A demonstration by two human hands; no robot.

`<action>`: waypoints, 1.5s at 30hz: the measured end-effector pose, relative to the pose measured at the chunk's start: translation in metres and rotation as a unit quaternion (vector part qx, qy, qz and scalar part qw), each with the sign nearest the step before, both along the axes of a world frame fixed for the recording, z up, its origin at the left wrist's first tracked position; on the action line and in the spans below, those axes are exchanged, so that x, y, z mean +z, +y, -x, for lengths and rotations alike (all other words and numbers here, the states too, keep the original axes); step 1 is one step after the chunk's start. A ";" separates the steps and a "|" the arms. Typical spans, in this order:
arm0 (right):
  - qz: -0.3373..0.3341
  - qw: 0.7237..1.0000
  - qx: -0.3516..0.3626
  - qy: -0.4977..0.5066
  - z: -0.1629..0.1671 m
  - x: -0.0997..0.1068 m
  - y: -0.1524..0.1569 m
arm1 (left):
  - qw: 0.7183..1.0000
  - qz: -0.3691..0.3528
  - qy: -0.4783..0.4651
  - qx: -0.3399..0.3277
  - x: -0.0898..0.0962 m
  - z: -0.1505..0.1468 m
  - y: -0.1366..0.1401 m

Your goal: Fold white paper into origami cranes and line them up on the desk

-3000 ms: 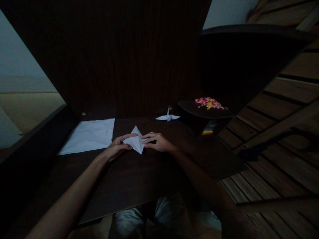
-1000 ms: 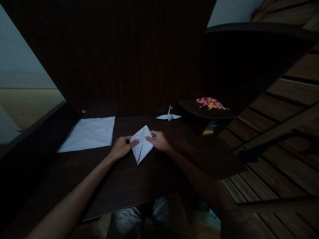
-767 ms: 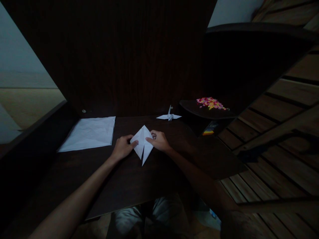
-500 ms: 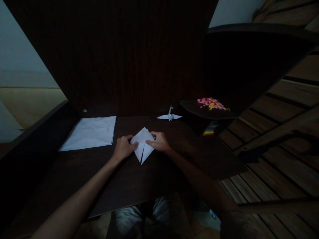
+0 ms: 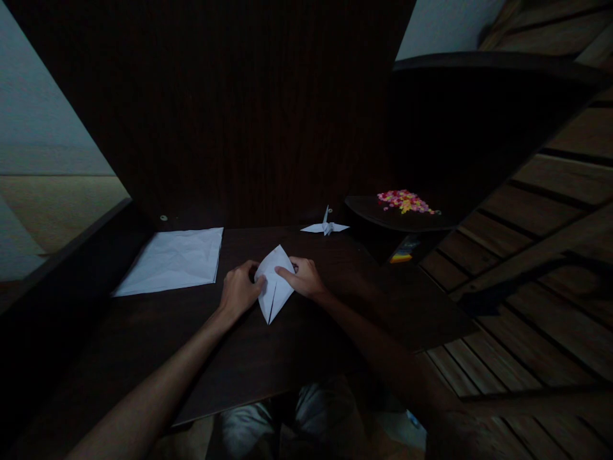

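A white folded paper [image 5: 274, 289], diamond-shaped with a slit running up from its lower point, is held between both hands above the dark desk. My left hand [image 5: 241, 285] pinches its left corner, thumb on the front and fingers behind. On the right corner, my right hand [image 5: 305, 277] grips with the thumb lying on the front face; its other fingers are partly hidden behind the paper. The paper bows slightly between the hands. Beyond them, near the back panel, stands a finished white origami crane [image 5: 327, 227] with its wings spread.
White paper sheets [image 5: 175, 259] lie stacked at the desk's left. A pile of small pink, red and yellow pieces [image 5: 406, 201] rests on the corner shelf [image 5: 373, 216] at right, with a colourful item [image 5: 405, 249] below. A dark panel [image 5: 268, 115] rises behind the desk [image 5: 230, 370].
The folded paper has turned slightly and now bows, its slit narrower. My right thumb has slid inward across its face. The camera view has shifted a little.
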State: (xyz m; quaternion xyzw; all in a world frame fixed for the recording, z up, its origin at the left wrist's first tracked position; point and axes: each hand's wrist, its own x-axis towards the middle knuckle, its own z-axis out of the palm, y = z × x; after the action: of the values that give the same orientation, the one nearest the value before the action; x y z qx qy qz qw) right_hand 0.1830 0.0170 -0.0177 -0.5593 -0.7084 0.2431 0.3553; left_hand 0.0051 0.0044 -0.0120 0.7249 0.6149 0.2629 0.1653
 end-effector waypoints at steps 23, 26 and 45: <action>0.137 0.966 -0.079 0.203 -0.005 -0.012 0.014 | 0.991 -0.076 0.043 -0.103 -0.013 -0.008 -0.004; 0.147 0.952 -0.086 0.255 -0.006 -0.014 0.017 | 0.987 -0.084 0.051 -0.124 -0.013 -0.010 -0.006; -0.187 0.981 0.023 -0.054 -0.014 -0.015 0.013 | 0.965 -0.104 0.128 -0.205 -0.025 -0.001 0.004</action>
State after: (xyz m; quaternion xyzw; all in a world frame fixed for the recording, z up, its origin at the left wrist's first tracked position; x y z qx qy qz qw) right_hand 0.1970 0.0302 -0.0330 -0.4791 -0.7721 0.0836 0.4091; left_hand 0.0063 0.0079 -0.0367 0.8764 0.4382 0.1909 0.0592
